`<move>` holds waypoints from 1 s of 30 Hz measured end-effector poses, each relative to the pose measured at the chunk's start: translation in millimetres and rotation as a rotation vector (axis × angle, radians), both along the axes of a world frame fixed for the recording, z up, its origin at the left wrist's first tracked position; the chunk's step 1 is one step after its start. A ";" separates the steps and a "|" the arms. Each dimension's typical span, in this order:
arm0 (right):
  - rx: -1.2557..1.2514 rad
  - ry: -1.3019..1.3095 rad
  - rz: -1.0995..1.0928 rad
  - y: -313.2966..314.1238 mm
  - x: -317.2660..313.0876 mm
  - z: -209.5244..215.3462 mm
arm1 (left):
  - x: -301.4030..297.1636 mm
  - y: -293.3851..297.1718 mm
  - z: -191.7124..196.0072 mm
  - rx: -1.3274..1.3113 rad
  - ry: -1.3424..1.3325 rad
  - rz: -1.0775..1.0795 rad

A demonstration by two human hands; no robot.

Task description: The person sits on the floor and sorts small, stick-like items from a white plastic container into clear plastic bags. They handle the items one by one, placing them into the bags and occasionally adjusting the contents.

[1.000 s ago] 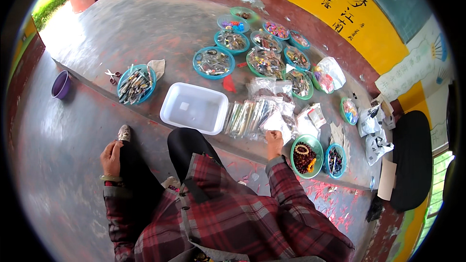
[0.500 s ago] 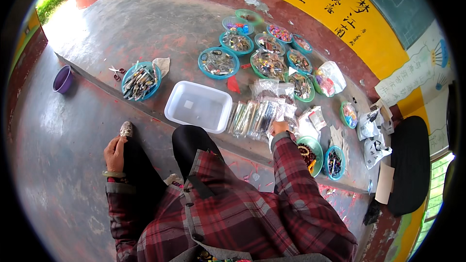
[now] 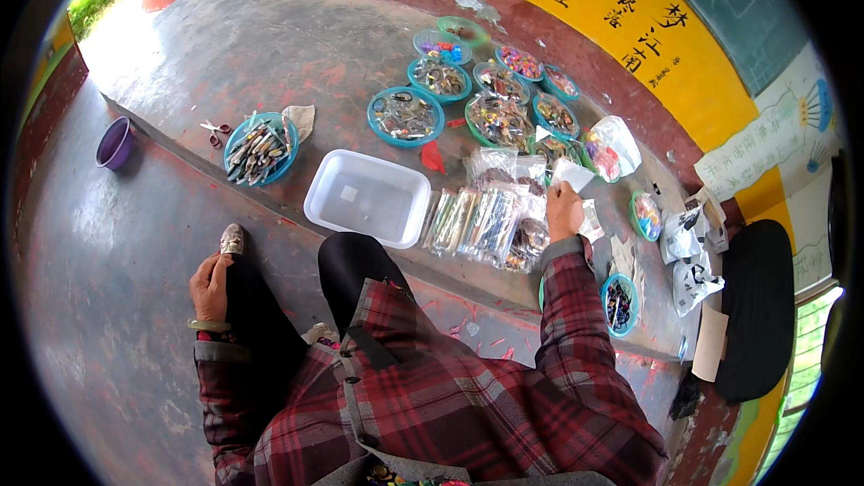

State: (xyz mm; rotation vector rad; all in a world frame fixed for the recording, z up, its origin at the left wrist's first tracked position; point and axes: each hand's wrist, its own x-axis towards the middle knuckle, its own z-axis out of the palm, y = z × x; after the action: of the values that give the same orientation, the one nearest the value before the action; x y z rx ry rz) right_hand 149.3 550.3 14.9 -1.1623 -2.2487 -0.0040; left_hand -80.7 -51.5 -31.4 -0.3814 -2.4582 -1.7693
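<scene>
My right hand (image 3: 564, 210) reaches forward over a row of long clear packets (image 3: 477, 223) lying on the concrete ledge. Its fingers close on a small clear packet with a white label (image 3: 573, 175) at the far end of the row. My left hand (image 3: 211, 284) rests flat on my left knee, wearing a pale bangle and holding nothing. A white plastic tub (image 3: 314, 208) stands on the ledge just left of the packets, nearly empty.
Several teal bowls of small mixed items (image 3: 406, 115) crowd the ledge beyond the packets; one with long pieces (image 3: 261, 148) sits left by scissors (image 3: 214, 129). A purple bowl (image 3: 115, 142) is on the lower floor. A black bag (image 3: 756, 306) and white bags (image 3: 688, 243) lie right.
My right hand has moved away from the bowls at my right, forward across the clear packets to the small labelled packet. My left hand has stayed on my knee.
</scene>
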 end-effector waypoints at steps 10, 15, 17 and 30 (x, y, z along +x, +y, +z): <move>-0.204 -0.361 0.209 19.0 14.8 -115.9 | 1.4 -2.0 -0.8 -0.035 0.038 0.005; -0.223 -0.291 0.205 34.5 24.2 -130.6 | 2.0 2.4 1.7 -0.028 0.018 0.008; -0.176 -0.342 0.245 50.2 33.8 -132.7 | 0.6 5.6 2.5 -0.032 0.020 -0.001; -0.965 0.328 0.552 -108.9 -32.7 31.9 | 16.6 18.8 27.0 -0.013 0.056 0.053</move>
State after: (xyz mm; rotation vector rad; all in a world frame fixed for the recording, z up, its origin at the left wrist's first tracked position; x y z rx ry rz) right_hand 116.6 441.4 46.8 -0.7970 -2.1931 1.4981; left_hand -64.1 -32.7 -4.4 -0.3582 -2.4191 -1.6993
